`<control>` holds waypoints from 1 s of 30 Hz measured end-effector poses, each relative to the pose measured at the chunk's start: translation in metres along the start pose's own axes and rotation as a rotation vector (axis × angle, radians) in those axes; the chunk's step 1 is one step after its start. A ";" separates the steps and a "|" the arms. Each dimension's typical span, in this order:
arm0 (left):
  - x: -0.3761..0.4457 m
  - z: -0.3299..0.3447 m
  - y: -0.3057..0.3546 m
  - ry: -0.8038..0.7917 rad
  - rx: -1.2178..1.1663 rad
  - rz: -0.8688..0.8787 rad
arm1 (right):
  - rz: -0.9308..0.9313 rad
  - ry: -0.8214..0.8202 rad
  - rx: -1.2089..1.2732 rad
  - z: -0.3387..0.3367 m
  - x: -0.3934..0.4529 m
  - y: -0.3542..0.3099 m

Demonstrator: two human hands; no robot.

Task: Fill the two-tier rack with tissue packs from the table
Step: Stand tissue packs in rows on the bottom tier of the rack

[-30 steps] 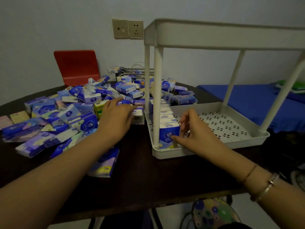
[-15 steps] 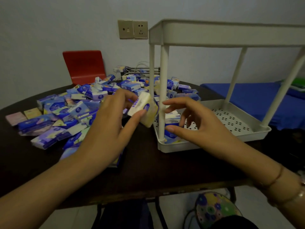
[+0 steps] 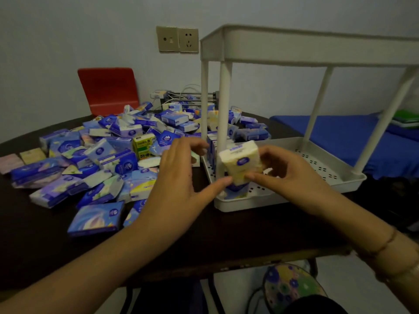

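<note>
A: So, how far is the job, approx.?

B: Only at the start, I judge. The two-tier rack point(image 3: 294, 196) has one short row of tissue packs point(image 3: 214, 147) standing along the left edge of its lower tray, behind the front post. The rest of that tray shows bare perforated floor. The upper tier I see only from below, so its contents I cannot tell.

A: And what is left?

B: Nearly everything. A big pile of packs point(image 3: 118, 159) lies on the dark tabletop point(image 3: 204, 234), left of the rack, and more packs sit behind it.

A: What are the hands doing now?

B: Both hold one pale yellow pack point(image 3: 240, 162), over the front-left corner of the lower tray, just above a blue pack point(image 3: 234, 191) already standing there. The right hand point(image 3: 292, 175) pinches it from the right side, thumb below, fingers curled round the far edge. The left hand point(image 3: 181, 175) touches it at the lower left corner with the thumb tip; its other fingers are loosely bent and hold nothing.

A: So the pack is not yet placed?

B: No, it is in the air, tilted a bit. Prob. it goes next into the row.
</note>
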State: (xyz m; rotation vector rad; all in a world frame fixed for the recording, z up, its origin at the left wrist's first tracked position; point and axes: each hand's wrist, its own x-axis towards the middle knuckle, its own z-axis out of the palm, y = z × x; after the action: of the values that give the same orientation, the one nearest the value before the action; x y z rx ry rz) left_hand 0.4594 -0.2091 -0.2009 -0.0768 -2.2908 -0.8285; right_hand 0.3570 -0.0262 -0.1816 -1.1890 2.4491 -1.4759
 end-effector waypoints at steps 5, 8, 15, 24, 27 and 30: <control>0.002 0.031 -0.020 -0.133 -0.065 -0.233 | 0.085 0.044 -0.216 -0.003 0.003 0.026; 0.006 0.043 -0.024 -0.109 -0.123 -0.245 | 0.063 0.071 -0.418 0.007 0.004 0.033; 0.012 0.051 -0.024 -0.079 -0.154 -0.225 | 0.172 0.005 -0.473 0.017 0.006 0.031; 0.011 0.051 -0.030 -0.086 0.090 -0.185 | 0.203 -0.022 -0.479 0.012 0.007 0.029; 0.011 0.051 -0.031 -0.092 0.080 -0.212 | 0.202 -0.044 -0.487 0.012 0.006 0.026; 0.013 0.049 -0.033 -0.106 0.081 -0.192 | 0.153 -0.079 -0.584 0.015 0.005 0.024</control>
State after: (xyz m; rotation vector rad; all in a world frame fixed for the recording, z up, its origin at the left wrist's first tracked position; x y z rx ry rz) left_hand 0.4119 -0.2088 -0.2376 0.1410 -2.4577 -0.8441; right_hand 0.3457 -0.0347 -0.2066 -1.0568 2.9297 -0.6711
